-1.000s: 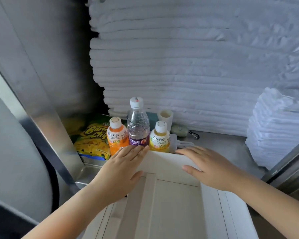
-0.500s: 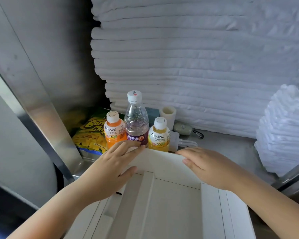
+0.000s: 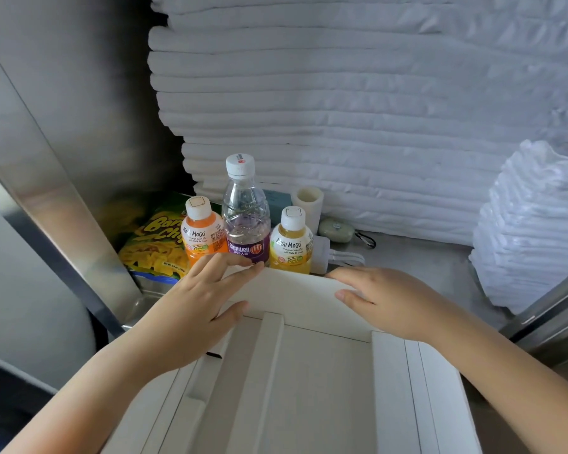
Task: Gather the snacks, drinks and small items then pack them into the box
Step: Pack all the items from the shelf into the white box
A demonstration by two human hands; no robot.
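Box (image 3: pixel 309 388), white cardboard, 1: nearest, on the steel desk (image 3: pixel 423 260).
Left grip (image 3: pixel 191 309) and right grip (image 3: pixel 394 303), 2: both released, fingers straight, lying flat on the box's far flap.
Bottles, 3, upright in a row just behind the flap: orange juice (image 3: pixel 201 232), water (image 3: pixel 246 221), yellow juice (image 3: pixel 292 244).
Chips bag (image 3: pixel 154 247), 1, left of the row.
Charger (image 3: pixel 322 253), 1, right of it.
Behind: cup (image 3: pixel 308 199), 1; green case (image 3: pixel 336 228), 1.
Linen stacks, 2: rear (image 3: pixel 341 93), right (image 3: pixel 535 231).
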